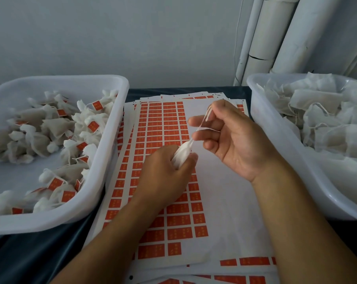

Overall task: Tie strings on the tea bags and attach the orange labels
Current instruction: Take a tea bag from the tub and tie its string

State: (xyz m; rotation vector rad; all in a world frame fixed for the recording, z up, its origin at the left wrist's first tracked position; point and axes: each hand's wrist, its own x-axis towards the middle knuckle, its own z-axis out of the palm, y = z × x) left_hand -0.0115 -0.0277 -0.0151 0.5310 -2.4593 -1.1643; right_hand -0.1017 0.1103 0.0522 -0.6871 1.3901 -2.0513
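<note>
My left hand (165, 171) grips a white tea bag (182, 153) over the sheets of orange labels (163, 128). A thin white string (202, 124) runs up from the bag's gathered neck. My right hand (231, 138) pinches the string's upper end between thumb and forefinger, and the strand crosses the other fingers. Most of the bag is hidden inside my left fist.
A white bin (103, 193) on the left holds several tied tea bags with orange labels. A second white bin (276, 140) on the right is full of loose tea bags with strings. White rolls (276, 37) lean against the wall at the back right. A dark cloth (30, 253) covers the table.
</note>
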